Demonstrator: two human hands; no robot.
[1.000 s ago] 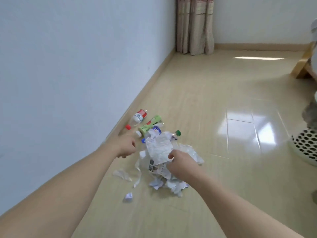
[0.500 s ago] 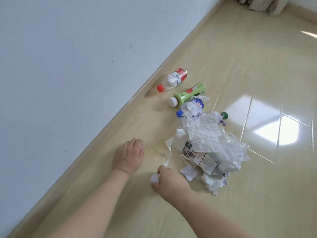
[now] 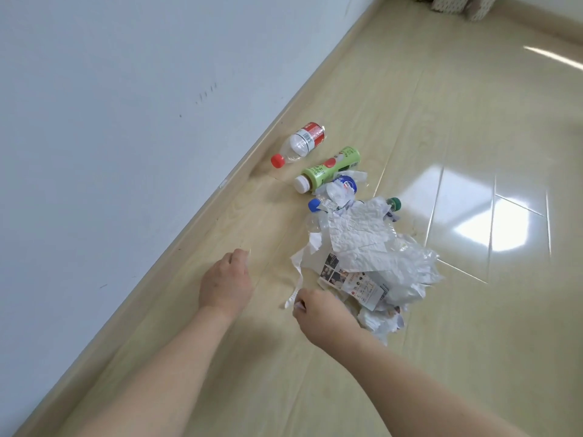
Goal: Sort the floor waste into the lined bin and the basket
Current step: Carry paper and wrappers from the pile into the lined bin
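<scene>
You have a single view, from the camera on your head, looking forward and steeply down at the floor (image 3: 410, 357). It sits close above your two forearms, which reach in from the bottom edge. The wall (image 3: 110, 121) runs diagonally across the left, the skirting board (image 3: 202, 216) beneath it.

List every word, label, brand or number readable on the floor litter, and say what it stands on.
No text is legible.
Clear bottle with red label: barcode only, digits blurred.
Green-labelled bottle: print too blurred.
Blue round logo: lettering unreadable.
Printed leaflet: pictures and barcode, text too small.
</scene>
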